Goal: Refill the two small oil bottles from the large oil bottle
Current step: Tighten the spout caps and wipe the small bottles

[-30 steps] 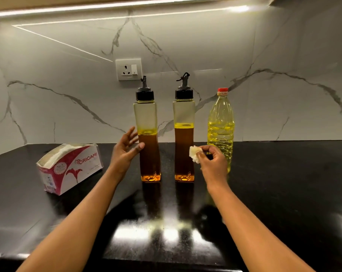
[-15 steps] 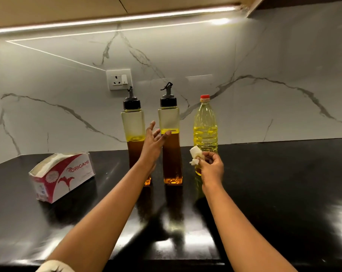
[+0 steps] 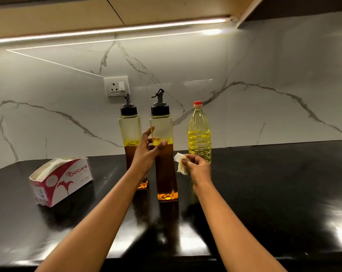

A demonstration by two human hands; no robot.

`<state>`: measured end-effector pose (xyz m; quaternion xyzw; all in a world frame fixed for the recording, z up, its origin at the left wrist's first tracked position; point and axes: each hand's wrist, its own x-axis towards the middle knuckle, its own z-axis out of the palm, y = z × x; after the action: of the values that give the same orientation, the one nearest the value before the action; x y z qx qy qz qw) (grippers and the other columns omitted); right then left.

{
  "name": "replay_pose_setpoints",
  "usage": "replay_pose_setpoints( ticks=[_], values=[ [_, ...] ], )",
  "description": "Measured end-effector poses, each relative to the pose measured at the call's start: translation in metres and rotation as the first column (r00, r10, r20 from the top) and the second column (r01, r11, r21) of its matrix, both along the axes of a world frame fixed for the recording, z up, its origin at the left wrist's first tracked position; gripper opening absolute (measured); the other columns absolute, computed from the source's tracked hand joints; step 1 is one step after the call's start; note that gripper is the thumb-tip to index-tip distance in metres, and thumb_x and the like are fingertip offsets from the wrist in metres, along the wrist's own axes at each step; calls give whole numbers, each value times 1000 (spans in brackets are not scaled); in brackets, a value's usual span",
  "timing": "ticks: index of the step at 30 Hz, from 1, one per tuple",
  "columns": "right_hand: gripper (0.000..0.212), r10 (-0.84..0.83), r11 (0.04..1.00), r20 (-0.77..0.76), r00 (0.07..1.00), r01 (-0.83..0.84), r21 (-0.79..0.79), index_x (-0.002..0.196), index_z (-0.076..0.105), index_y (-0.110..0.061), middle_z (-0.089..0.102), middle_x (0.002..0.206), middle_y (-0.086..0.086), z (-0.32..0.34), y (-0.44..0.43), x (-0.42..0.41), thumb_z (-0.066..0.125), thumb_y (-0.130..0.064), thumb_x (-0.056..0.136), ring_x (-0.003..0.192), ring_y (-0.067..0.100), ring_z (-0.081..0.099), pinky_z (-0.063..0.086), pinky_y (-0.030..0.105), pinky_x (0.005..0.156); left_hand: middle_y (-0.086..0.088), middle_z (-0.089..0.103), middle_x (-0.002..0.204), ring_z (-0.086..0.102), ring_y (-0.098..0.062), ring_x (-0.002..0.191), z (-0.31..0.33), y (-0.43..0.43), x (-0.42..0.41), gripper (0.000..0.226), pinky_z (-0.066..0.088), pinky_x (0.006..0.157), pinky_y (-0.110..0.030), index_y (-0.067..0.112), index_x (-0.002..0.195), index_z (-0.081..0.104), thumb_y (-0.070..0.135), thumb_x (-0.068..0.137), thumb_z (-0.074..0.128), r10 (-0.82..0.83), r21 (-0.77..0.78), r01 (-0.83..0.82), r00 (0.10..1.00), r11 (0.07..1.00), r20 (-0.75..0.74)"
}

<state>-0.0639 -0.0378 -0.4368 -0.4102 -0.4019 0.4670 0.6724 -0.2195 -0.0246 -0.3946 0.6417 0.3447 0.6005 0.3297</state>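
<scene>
Fingers [image 3: 151, 132] of left hand [image 3: 146, 154] have shifted onto nearer tall clear black-capped amber-oil bottle [image 3: 165, 173], curling round it; right hand [image 3: 197, 169] still pinches crumpled white tissue [image 3: 180, 163]; refill seemingly unstarted.

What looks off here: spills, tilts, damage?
Nothing serious. No oil shows on the counter, though its gloss could hide a film. The left bottle, middle bottle and large bottle stand upright, capped; the left hand grips the middle bottle, the right hand pinches a crumpled tissue. Only the tissue box sits askew to the wall.
</scene>
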Motion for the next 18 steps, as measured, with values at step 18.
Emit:
replay_pose_setpoints(
  ticks=[18],
  values=[
    [29, 79, 994, 396, 915, -104, 42, 101, 67, -8, 66, 93, 10, 95, -40, -22, 38, -14, 100, 81, 21, 61, 51, 34, 72, 3, 61, 103, 54, -18, 109, 86, -24, -12, 41, 50, 87, -41, 7, 128, 54, 22, 90, 62, -17, -172, 9, 999, 985, -41]
  ],
)
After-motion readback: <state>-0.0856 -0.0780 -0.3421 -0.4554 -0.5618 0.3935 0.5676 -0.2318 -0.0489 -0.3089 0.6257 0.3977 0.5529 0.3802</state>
